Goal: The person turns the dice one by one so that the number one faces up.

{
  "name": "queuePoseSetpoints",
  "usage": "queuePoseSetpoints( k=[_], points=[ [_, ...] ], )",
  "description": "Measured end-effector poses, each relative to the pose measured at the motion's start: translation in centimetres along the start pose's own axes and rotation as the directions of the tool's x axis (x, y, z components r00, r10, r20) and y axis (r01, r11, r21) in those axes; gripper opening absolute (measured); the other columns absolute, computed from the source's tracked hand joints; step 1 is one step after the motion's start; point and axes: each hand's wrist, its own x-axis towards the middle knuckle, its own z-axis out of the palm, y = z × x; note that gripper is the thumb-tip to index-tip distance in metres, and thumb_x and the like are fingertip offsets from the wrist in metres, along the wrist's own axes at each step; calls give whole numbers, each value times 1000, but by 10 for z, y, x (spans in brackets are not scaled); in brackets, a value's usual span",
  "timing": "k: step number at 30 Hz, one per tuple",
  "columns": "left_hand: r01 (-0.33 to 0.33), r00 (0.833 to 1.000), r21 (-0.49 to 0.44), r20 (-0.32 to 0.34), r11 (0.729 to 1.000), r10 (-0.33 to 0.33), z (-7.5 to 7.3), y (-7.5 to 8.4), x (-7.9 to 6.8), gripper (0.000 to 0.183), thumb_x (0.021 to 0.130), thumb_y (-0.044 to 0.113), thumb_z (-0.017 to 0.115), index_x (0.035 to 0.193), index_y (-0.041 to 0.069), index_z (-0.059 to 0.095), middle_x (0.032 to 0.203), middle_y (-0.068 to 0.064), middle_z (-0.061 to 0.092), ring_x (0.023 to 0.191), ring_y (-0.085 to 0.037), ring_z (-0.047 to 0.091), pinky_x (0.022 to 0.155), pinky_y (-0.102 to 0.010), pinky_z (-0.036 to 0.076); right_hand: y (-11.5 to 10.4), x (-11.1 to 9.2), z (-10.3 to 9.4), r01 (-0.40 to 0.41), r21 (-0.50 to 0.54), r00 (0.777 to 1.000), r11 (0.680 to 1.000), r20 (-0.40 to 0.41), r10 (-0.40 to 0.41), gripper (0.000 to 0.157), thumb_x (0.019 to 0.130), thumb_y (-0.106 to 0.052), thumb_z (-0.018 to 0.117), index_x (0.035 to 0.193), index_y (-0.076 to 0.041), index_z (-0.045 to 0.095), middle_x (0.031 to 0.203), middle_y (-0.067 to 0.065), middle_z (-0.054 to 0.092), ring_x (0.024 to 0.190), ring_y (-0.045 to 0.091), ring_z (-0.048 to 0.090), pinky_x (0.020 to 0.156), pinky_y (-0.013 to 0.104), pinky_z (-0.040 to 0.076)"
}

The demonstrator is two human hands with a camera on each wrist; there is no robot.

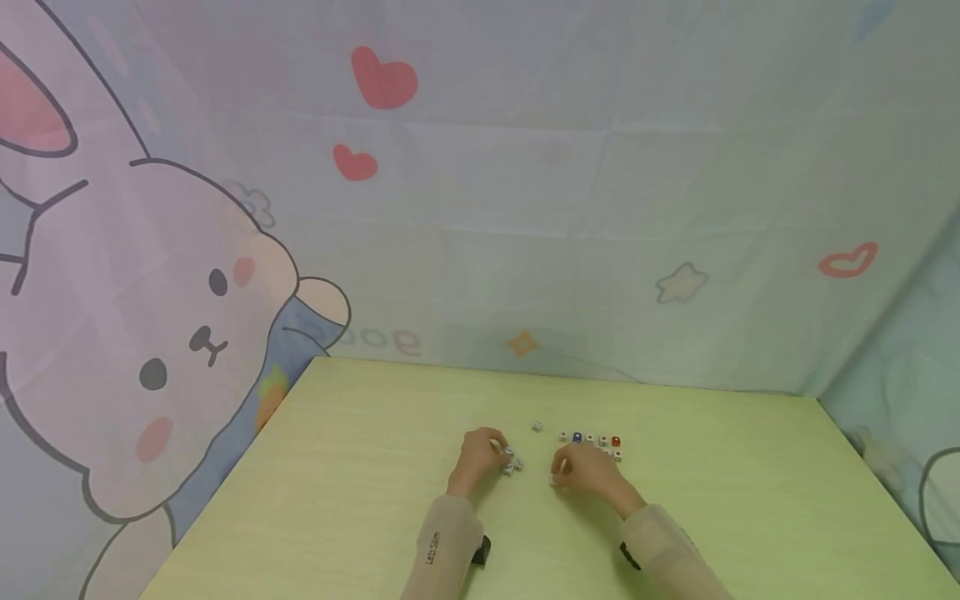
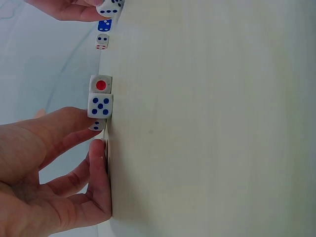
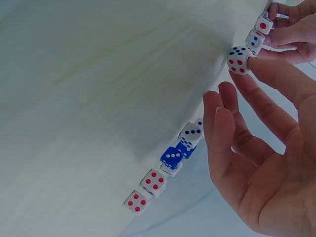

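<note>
My left hand (image 1: 480, 454) curls thumb and finger round a white die (image 1: 508, 451) at the left of a small cluster. Two more white dice (image 1: 518, 464) lie close to its thumb; one shows five blue spots (image 2: 100, 105) in the left wrist view. Right of the cluster, my right hand (image 1: 588, 468) pinches a white die (image 3: 239, 60) between thumb and finger, low over the table. Its other fingers are bent and hold nothing. In the head view this hand partly hides the dice behind it.
Behind the right hand stand dice in rows, mostly white, with a blue die (image 1: 577, 437) and a red die (image 1: 616, 442). A lone white die (image 1: 537, 426) lies farther back between the hands. The pale table (image 1: 360, 483) meets a printed cloth backdrop (image 1: 480, 292).
</note>
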Motion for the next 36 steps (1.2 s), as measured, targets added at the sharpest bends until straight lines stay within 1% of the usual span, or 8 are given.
queuePoseSetpoints(
  k=[6, 12, 16, 23, 26, 31, 36],
  points=[
    [-7, 1000, -2, 3, 1000, 7, 0, -1, 1, 11, 72, 3, 69, 82, 2, 65, 74, -9, 62, 64, -17, 55, 56, -28, 44, 1, 2, 2, -2, -3, 1000, 1000, -6, 2, 6, 76, -13, 68, 81, -12, 66, 76, 1, 63, 66, 12, 54, 52, 26, 42],
    [-9, 1000, 5, 2, 1000, 9, 0, -1, 2, 10, 71, 3, 69, 80, 3, 66, 72, -9, 62, 63, -16, 54, 55, -27, 43, 3, 3, 3, -6, 6, 1000, 1000, -4, 6, 11, 72, -12, 71, 81, -12, 64, 75, 2, 62, 66, 13, 53, 52, 26, 41],
    [-11, 1000, 14, 0, 1000, 11, 0, -1, 2, 10, 71, 3, 69, 81, 3, 66, 73, -9, 62, 64, -16, 54, 56, -27, 43, 5, 4, 6, -7, -11, 1000, 1000, -13, 7, 13, 70, -13, 73, 79, -14, 63, 73, 0, 60, 66, 12, 53, 53, 27, 41],
    [-6, 1000, -10, 10, 1000, 6, 0, -1, 1, 11, 72, 4, 69, 83, 3, 65, 73, -9, 62, 62, -15, 55, 55, -27, 44, 9, 5, 7, -14, -23, 1000, 1000, -27, 14, 13, 70, -15, 73, 78, -15, 62, 72, 0, 61, 65, 12, 53, 53, 26, 41],
    [-5, 1000, -14, 12, 1000, 5, 0, -1, 2, 11, 72, 4, 69, 83, 3, 65, 73, -9, 63, 61, -15, 55, 55, -27, 44, 12, 6, 3, -34, -24, 999, 999, -43, 33, 14, 70, -16, 73, 80, -15, 62, 72, 0, 61, 64, 11, 53, 51, 25, 41],
    [-16, 1000, -15, 7, 1000, 16, -1, 0, 0, 12, 72, 4, 69, 83, 2, 65, 73, -9, 63, 62, -16, 56, 56, -28, 45, 17, 8, -10, -69, -2, 995, 998, -67, 69, 14, 71, -13, 72, 82, -14, 63, 72, 1, 62, 60, 11, 54, 49, 26, 42],
    [-18, 1000, -12, 8, 1000, 18, -1, 0, 0, 12, 72, 4, 69, 83, 2, 65, 73, -9, 63, 62, -16, 56, 56, -28, 45, 21, 14, -21, -99, -25, 992, 995, -86, 96, 13, 72, -12, 70, 83, -13, 64, 72, 1, 62, 57, 11, 53, 47, 24, 40]
  ],
)
